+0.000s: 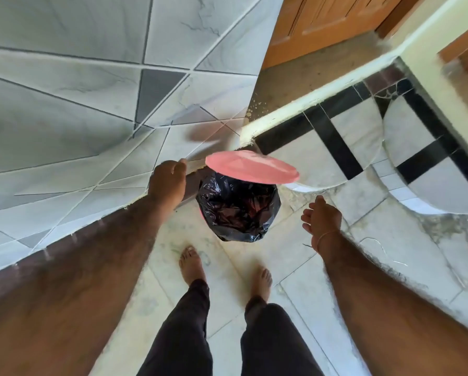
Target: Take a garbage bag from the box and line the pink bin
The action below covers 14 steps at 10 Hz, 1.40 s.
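A pink bin [204,213] stands on the tiled floor [303,294] in the corner where the grey tiled wall [78,104] meets a cream step edge [308,104]. A black garbage bag [237,210] covers its opening and drapes over its sides, hiding nearly all of it. The pink lid [252,167] stands tilted up at the far rim. The left hand [168,183] is beside the bin's left rim with curled fingers; what they grip cannot be told. The right hand [322,221] hangs right of the bin, fingers relaxed, holding nothing. Two bare feet [191,264] stand just before the bin.
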Each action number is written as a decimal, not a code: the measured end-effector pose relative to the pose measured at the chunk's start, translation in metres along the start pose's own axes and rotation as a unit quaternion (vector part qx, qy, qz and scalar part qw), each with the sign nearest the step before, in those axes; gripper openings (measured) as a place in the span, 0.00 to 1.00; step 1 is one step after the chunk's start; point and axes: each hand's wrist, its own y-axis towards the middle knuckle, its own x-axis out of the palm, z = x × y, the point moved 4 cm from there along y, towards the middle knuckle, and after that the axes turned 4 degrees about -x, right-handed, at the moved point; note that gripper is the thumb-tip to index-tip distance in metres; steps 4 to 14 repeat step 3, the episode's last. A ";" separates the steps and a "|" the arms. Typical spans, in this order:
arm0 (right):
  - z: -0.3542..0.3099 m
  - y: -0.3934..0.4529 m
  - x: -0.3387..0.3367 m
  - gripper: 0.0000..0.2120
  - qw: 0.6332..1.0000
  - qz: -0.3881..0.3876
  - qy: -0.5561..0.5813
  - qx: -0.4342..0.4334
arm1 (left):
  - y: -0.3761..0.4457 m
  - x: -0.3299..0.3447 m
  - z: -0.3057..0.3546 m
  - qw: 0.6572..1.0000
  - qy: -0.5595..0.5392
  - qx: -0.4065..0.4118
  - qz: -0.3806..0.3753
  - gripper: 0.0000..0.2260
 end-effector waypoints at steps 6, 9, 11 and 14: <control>-0.081 -0.034 -0.033 0.35 0.966 -0.113 -0.171 -0.160 | -0.108 -0.042 0.070 0.994 0.059 0.060 0.073 0.21; -0.081 -0.034 -0.033 0.35 0.966 -0.113 -0.171 -0.160 | -0.108 -0.042 0.070 0.994 0.059 0.060 0.073 0.21; -0.081 -0.034 -0.033 0.35 0.966 -0.113 -0.171 -0.160 | -0.108 -0.042 0.070 0.994 0.059 0.060 0.073 0.21; -0.081 -0.034 -0.033 0.35 0.966 -0.113 -0.171 -0.160 | -0.108 -0.042 0.070 0.994 0.059 0.060 0.073 0.21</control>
